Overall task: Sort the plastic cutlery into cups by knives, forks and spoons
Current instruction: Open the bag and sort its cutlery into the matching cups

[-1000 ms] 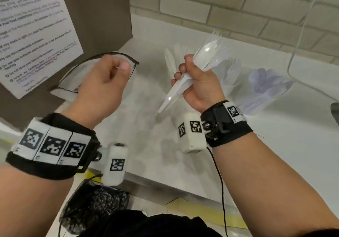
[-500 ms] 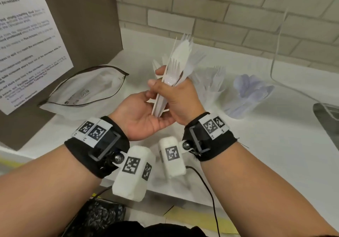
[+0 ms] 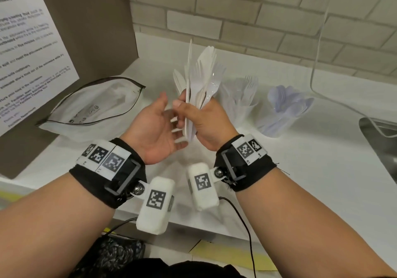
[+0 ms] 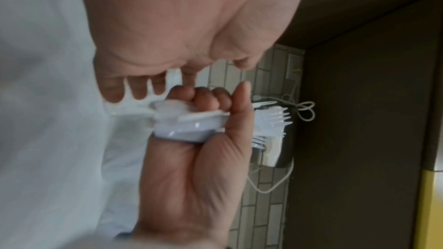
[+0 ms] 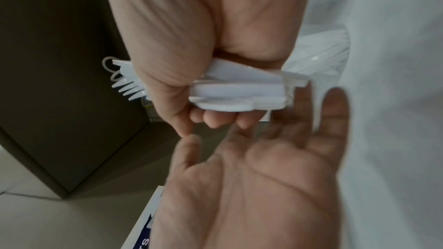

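Observation:
My right hand (image 3: 202, 116) grips a bundle of white plastic cutlery (image 3: 200, 77) upright, tines and blades fanning upward; its handle ends (image 5: 237, 94) stick out below the fist. My left hand (image 3: 156, 125) is held palm up just left of the bundle, fingers relaxed, close to the handles and holding nothing. Behind the hands stands a cup of knives (image 3: 178, 80), mostly hidden. To the right stand a clear cup of forks (image 3: 245, 99) and a clear cup of spoons (image 3: 285, 110).
An open zip bag (image 3: 90, 105) lies on the white counter (image 3: 300, 170) at the left, against a brown cabinet side with a printed notice (image 3: 28, 47). A metal sink edge (image 3: 380, 131) is at the far right. A brick wall runs behind.
My left hand came from near the bag to beneath the bundle, and now its palm has opened away a little. The right hand turned the bundle upright.

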